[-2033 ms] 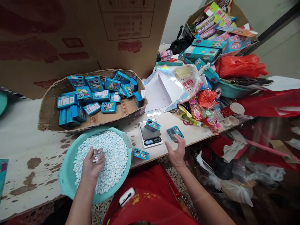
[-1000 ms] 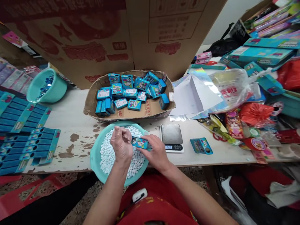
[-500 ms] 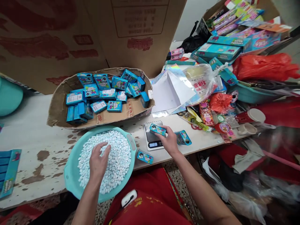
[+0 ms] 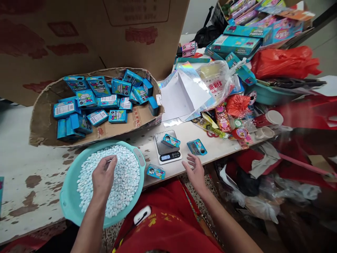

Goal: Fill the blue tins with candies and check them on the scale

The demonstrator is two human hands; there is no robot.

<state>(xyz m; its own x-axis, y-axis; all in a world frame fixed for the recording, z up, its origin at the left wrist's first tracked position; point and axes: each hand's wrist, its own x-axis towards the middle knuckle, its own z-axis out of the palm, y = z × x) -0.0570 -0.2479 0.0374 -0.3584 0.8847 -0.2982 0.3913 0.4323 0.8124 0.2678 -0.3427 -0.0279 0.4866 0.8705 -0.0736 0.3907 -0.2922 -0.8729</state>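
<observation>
My left hand (image 4: 104, 175) hovers over a teal basin (image 4: 68, 207) of small pale blue and white candies (image 4: 122, 186). Its thumb and fingertips are pinched together; whatever lies between them, if anything, is hidden. A small blue candy box (image 4: 171, 140) rests at a slant on the plate of a digital kitchen scale (image 4: 159, 138), whose display is lit. My right hand (image 4: 195, 172) is open with fingers spread, holding nothing, just right of the scale. Beyond its fingertips lies a flat blue packet (image 4: 197, 147). Another candy box (image 4: 155, 172) sits between basin and scale.
Behind the basin, a cut-down cardboard tray (image 4: 116, 130) holds many blue candy boxes. A big carton (image 4: 86, 31) stands at the back. Papers (image 4: 179, 95), plastic bags, a red-and-white cup (image 4: 268, 118) and packaging crowd the right side of the worn table (image 4: 50, 168).
My right hand has let go of the candy box, leaving it on the scale, and has drawn back. My left fingers have come together over the candies. The view has shifted slightly.
</observation>
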